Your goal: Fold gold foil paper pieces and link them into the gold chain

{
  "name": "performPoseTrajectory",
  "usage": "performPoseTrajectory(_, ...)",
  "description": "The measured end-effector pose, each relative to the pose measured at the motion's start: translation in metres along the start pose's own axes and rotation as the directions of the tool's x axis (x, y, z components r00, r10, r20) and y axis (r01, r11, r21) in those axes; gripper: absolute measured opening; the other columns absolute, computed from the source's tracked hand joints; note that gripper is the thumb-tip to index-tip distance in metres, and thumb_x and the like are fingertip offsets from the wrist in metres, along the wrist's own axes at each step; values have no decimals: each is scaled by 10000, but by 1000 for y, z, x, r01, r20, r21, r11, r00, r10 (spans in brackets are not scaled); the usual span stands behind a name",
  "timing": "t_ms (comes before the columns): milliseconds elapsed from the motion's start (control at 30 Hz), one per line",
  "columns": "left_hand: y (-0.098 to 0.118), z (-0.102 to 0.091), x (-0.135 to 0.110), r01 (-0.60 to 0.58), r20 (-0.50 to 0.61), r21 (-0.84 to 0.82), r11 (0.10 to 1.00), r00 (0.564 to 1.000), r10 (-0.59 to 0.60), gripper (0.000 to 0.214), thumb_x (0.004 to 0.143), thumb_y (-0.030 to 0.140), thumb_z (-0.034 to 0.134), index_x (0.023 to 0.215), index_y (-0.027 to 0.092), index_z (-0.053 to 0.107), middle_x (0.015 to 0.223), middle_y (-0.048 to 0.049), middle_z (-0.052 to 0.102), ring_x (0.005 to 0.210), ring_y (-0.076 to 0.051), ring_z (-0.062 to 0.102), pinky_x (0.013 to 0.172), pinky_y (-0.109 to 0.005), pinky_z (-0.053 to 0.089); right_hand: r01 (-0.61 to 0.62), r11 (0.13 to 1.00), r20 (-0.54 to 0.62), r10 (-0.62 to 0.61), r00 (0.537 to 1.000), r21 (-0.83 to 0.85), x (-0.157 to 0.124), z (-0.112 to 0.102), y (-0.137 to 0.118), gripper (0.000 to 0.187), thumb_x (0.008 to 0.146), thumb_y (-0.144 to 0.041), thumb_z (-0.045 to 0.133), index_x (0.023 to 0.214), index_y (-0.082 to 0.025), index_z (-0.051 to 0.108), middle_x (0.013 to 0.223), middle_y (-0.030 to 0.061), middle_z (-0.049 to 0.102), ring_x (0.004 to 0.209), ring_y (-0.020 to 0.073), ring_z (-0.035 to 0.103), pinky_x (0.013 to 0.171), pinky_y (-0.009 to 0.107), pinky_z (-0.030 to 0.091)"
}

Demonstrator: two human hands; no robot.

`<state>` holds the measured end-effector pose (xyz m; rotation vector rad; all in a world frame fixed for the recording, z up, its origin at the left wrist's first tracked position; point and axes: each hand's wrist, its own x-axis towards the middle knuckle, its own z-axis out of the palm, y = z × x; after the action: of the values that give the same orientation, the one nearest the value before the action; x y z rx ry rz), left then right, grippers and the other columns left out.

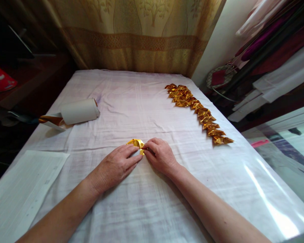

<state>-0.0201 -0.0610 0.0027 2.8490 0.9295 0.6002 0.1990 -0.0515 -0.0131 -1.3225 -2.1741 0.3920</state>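
Foil [136, 142] near centre. Left hand [119, 162] spread over it, presumably pinning it; right hand [161, 153] pinching its edge. Folded pieces [205, 116] at 2 o'clock, roll [78, 111] at 10, likely for elbow room.

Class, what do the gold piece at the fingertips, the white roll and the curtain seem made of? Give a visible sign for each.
Gold piece: probably foil or coated paper; glossy, with bright reflections. White roll: likely paper, matte outside, coppery inside, thin edges. Curtain: fabric, softly lustrous, hanging in folds; fibre unclear.
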Motion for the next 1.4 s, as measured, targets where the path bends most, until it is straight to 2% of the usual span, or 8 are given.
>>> performPoseTrajectory(233, -12, -4, -4, -56, 38, -45, 997, 998, 58, 264, 986, 251, 496, 1204, 243, 645, 1321, -95, 612, 1271, -244, 553, 1080, -433, 489, 2, 1000, -4, -2, 1000, 13, 0, 0, 1, 112, 893, -178, 605, 930, -220, 702, 915, 47, 684, 845, 189, 617, 773, 310, 445)
performPoseTrajectory(367, -12, -7, -4, -38, 31, -136, 990, 999, 43, 229, 959, 207, 525, 1137, 227, 668, 1439, -120, 520, 1350, -267, 482, 1094, -434, 471, 9, 1000, -2, -9, 1000, 4, 0, -1, 1, 103, 892, -175, 610, 930, -213, 697, 916, 48, 682, 845, 194, 618, 770, 313, 441)
performPoseTrajectory(500, -18, -8, -4, 104, -94, -288, 952, 986, -136, 218, 919, 142, 504, 1080, 211, 634, 1357, -106, 591, 1248, -215, 574, 1032, -393, 517, 17, 1000, 4, -17, 1000, -25, -1, -1, -1, 68, 902, -198, 611, 918, -214, 676, 913, 51, 674, 852, 200, 609, 766, 315, 431)
performPoseTrajectory(633, -31, -9, -8, 244, -174, -253, 936, 941, -292, 91, 885, 169, 524, 913, 202, 604, 1190, -78, 676, 1096, -195, 652, 961, -379, 549, 21, 998, -15, -22, 1000, -58, -2, 0, -2, 47, 901, -200, 604, 869, -214, 636, 884, 47, 667, 830, 200, 591, 737, 308, 417)
performPoseTrajectory(867, -46, -14, -11, 51, -83, -130, 990, 995, -62, 131, 938, 228, 565, 966, 242, 693, 1140, -36, 731, 1098, -193, 650, 1019, -408, 480, 72, 996, -28, -73, 997, -53, -2, 1, -2, 85, 923, -186, 580, 877, -214, 646, 969, 59, 695, 887, 204, 601, 780, 321, 437)
performPoseTrajectory(1033, -44, -16, -11, 60, 5, -91, 994, 998, -60, 158, 945, 344, 588, 998, 257, 709, 1169, -35, 724, 1119, -203, 645, 1070, -430, 428, 117, 993, -22, -117, 993, -25, -4, -1, -3, 75, 919, -183, 586, 901, -213, 653, 1019, 63, 702, 913, 202, 604, 826, 338, 461)
performPoseTrajectory(1133, -43, -16, -10, 51, -6, -44, 998, 999, -51, 197, 963, 380, 560, 999, 258, 710, 1160, -35, 722, 1109, -202, 644, 1079, -426, 420, 164, 986, 22, -164, 986, 0, -4, -5, -5, 44, 894, -223, 633, 926, -213, 661, 1092, 73, 689, 973, 210, 606, 878, 365, 470)
performPoseTrajectory(1400, -34, -13, -5, 19, -48, 50, 999, 999, -16, 261, 1012, 363, 469, 1037, 238, 697, 1085, -39, 732, 1013, -184, 660, 995, -385, 469, 204, 978, 108, -207, 972, 37, -1, -13, -3, 287, 788, -276, 770, 1063, -234, 697, 1180, 77, 670, 1029, 238, 614, 907, 402, 479)
